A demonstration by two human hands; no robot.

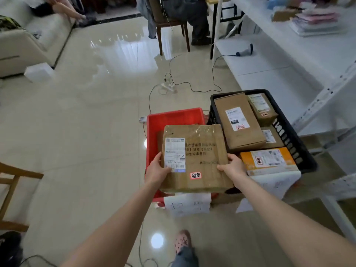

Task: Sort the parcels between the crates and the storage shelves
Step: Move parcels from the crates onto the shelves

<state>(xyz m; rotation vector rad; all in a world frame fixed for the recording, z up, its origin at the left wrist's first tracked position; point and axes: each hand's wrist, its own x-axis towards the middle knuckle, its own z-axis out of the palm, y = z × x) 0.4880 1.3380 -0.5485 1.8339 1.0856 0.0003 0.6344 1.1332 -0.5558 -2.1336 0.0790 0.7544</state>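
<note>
Left hand (pixel 157 171) and right hand (pixel 234 167) grip the brown parcel (pixel 202 157) by its sides — seemingly above the red crate (pixel 173 117).

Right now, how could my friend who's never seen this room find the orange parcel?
Look for the black crate on the floor beside the white shelves, right of the red crate. The orange parcel lies at its near end, by the person's right hand. It alone is orange; the crate's other parcels are plain brown cardboard.
</note>
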